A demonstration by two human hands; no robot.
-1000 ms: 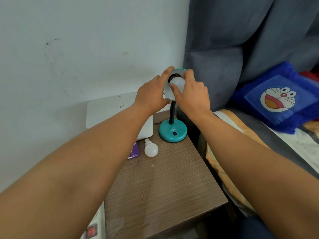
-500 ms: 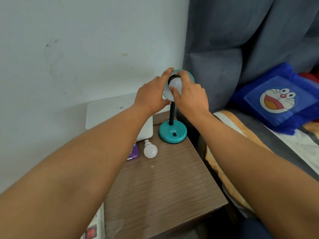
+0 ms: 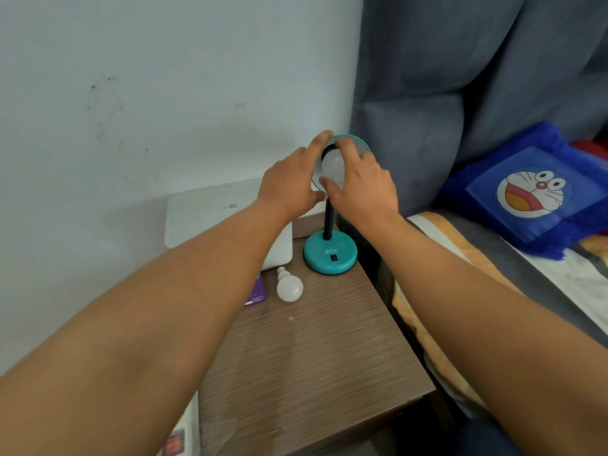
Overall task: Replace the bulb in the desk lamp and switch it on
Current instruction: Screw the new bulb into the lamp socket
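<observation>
two hands are up at the lamp head. my left hand [image 3: 289,185] cups the rim of the teal shade [image 3: 357,143] from the left side, fingers curled round its edge, so it is gripping the shade. my right hand [image 3: 362,184] is wrapped on the frosted white bulb [image 3: 330,167] that sits in the black socket inside the shade, thumb low, fingers over the top, closed on the bulb. the shade is a shallow round dish and the bulb is the only thing in it.

the desk lamp [image 3: 330,255] has a glossy, domed teal base with white letters "atn" and a small black rocker switch, and a ribbed black gooseneck rising from it. it stands at the back right of the worktop [image 3: 312,357], a brown wood-grain laminate with fine streaks.

one spare bulb [image 3: 289,286], smooth matte white globe with a white collar and metal cap, lies on its side on the worktop just left of the base, apart from it. beside that, a purple card [image 3: 256,292] lies flat, partly hidden by my left forearm. a flat white box with rounded corners [image 3: 210,212] leans at the wall behind.

right of the worktop is a bed with a grey padded headboard [image 3: 460,93] and a fuzzy blue cartoon pillow [image 3: 533,192].
</observation>
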